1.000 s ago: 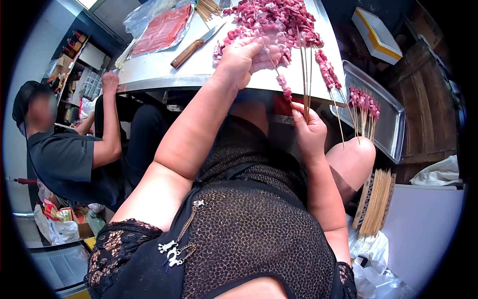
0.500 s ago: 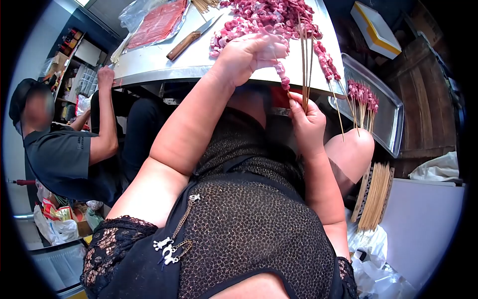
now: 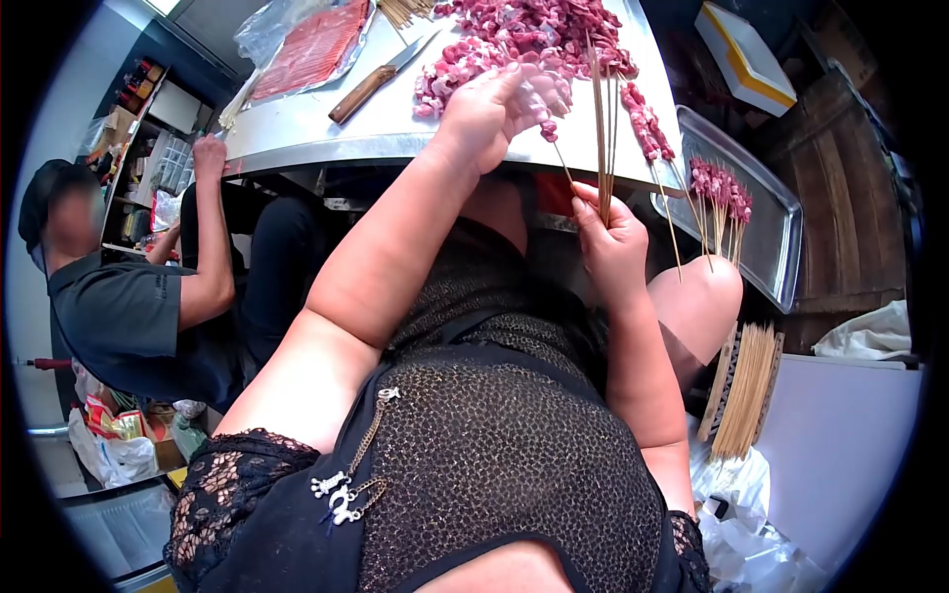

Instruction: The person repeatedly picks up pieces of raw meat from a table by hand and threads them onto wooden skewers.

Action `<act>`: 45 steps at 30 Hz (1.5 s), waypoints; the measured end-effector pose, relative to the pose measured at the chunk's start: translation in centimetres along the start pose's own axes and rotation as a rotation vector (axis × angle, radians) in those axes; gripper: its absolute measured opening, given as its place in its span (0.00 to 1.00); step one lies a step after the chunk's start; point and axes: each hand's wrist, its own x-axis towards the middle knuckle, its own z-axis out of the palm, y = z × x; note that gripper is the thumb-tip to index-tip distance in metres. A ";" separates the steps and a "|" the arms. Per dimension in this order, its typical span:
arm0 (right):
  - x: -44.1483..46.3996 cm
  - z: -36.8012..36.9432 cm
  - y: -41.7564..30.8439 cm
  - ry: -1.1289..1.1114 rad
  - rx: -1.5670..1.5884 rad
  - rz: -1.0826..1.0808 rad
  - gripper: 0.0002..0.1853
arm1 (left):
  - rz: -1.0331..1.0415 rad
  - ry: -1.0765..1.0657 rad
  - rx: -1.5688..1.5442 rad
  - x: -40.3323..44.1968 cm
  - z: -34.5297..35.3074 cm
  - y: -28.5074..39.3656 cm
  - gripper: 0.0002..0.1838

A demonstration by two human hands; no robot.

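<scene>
My left hand is at the table's front edge, fingers curled around pink-red meat pieces at the upper end of a thin skewer. The fingertips are blurred and look covered by something clear. Below the meat, a bare length of that skewer runs down to my right hand. My right hand is closed around it and around several bare bamboo skewers that stand upright. A large pile of cut meat lies on the table just beyond my left hand. To the right, a finished-looking meat skewer overhangs the edge.
A wooden-handled knife and a bag of reddish strips lie on the white table. Several meat skewers rest on a metal tray. Bundled bamboo skewers stand lower right. Another person sits at left.
The meat on the held skewer now sits higher, farther from my right hand, with more bare stick below it. My left hand has shifted slightly and its fingers have moved over the meat.
</scene>
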 end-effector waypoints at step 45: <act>-0.7 0.0 -1.0 -0.092 0.223 0.157 0.11 | -0.038 -0.200 0.067 0.2 -0.7 0.1 0.18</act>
